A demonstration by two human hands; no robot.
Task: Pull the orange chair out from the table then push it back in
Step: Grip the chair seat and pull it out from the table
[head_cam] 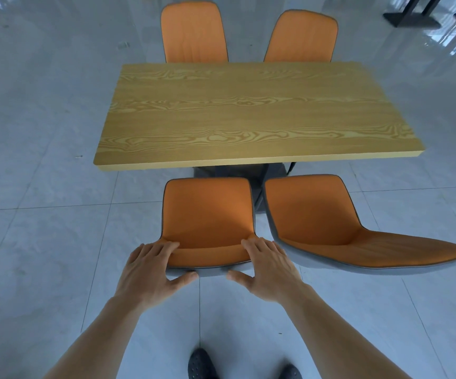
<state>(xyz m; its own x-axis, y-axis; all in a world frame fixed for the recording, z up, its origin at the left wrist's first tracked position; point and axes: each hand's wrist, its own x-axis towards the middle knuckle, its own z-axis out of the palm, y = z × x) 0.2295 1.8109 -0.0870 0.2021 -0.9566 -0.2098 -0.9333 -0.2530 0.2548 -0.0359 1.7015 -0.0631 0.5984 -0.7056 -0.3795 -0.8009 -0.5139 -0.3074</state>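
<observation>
A pale tiled floor [43, 242] surrounds the wooden table [248, 110]. The orange chair [207, 214] stands clear of the table's near edge, its seat fully showing. The left hand [150, 272] and right hand [267, 269] hold the top of its backrest, fingers over the front, thumbs behind. An even push with both hands should keep it straight, clear of the neighbouring chair [330, 220]

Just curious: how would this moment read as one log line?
left hand: gripping orange chair backrest | right hand: gripping same | seat: clear of wooden table
</observation>
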